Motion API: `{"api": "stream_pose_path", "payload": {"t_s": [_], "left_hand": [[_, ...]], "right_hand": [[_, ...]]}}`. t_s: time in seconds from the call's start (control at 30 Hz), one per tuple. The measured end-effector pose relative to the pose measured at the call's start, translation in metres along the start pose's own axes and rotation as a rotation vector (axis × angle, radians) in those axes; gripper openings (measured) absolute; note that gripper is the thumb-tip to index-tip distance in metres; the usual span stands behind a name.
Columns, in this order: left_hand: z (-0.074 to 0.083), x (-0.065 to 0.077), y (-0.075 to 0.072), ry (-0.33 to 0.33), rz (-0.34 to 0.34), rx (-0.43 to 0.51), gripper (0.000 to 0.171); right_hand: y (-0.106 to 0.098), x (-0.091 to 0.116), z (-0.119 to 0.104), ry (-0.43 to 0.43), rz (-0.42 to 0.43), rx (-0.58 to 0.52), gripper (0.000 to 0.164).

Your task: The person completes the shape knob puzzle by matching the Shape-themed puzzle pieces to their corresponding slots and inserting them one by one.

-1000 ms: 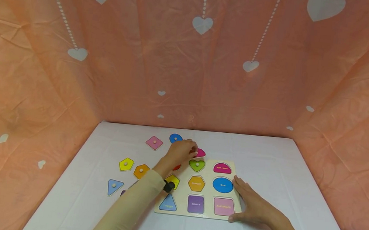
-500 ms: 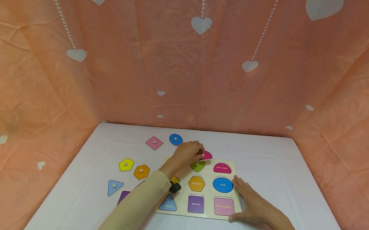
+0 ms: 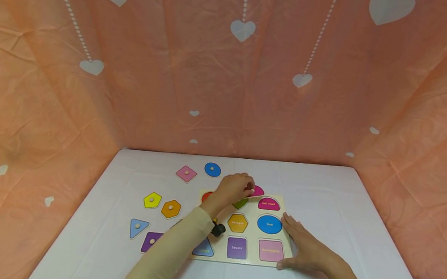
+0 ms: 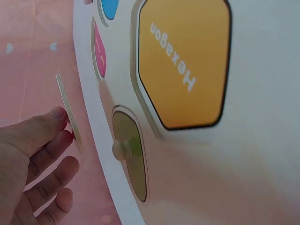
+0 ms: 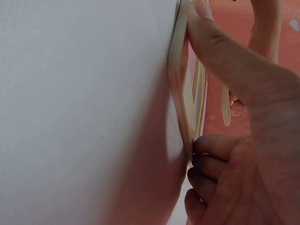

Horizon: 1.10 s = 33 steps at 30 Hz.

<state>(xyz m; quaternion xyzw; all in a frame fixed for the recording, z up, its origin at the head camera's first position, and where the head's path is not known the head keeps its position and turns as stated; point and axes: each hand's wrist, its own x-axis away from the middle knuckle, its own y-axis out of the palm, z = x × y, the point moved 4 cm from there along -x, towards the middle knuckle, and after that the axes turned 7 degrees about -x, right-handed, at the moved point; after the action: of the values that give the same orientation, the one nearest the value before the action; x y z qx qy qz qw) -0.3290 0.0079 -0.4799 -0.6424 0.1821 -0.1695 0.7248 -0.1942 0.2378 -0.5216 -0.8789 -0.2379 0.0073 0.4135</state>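
My left hand pinches a magenta half-round puzzle piece, held raised above the back edge of the cream shape board. In the left wrist view the piece appears edge-on between thumb and forefinger, the other fingers loosely bent. A green heart piece with a knob sits in the board just below that hand. The magenta "Half round" recess is at the board's back right. Along the right edge of the board rests my right hand, thumb at the front corner, fingers spread farther back.
Loose knobbed pieces lie left of and behind the board: a pink piece, blue oval, yellow pentagon, orange hexagon, blue triangle and purple square. The forearm covers part of the board.
My left hand has moved right with the half-round piece, from behind the heart towards the board's back right. The purple square and a red shape show more now. The right hand stays put.
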Motion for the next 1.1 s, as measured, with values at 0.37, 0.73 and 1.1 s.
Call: {"api": "stream_pose_path", "payload": {"t_s": [0.37, 0.73, 1.1], "left_hand": [[0.011, -0.006, 0.007, 0.016, -0.029, 0.056, 0.022], [0.026, -0.004, 0.01, 0.016, -0.033, 0.12, 0.017], [0.031, -0.006, 0.018, 0.049, -0.028, 0.121, 0.018]], "right_hand": [[-0.001, 0.0, -0.001, 0.005, -0.001, -0.005, 0.132], [0.0, -0.001, 0.0, 0.007, -0.007, -0.01, 0.131], [-0.001, -0.001, 0.001, -0.013, -0.009, 0.001, 0.131]]}}
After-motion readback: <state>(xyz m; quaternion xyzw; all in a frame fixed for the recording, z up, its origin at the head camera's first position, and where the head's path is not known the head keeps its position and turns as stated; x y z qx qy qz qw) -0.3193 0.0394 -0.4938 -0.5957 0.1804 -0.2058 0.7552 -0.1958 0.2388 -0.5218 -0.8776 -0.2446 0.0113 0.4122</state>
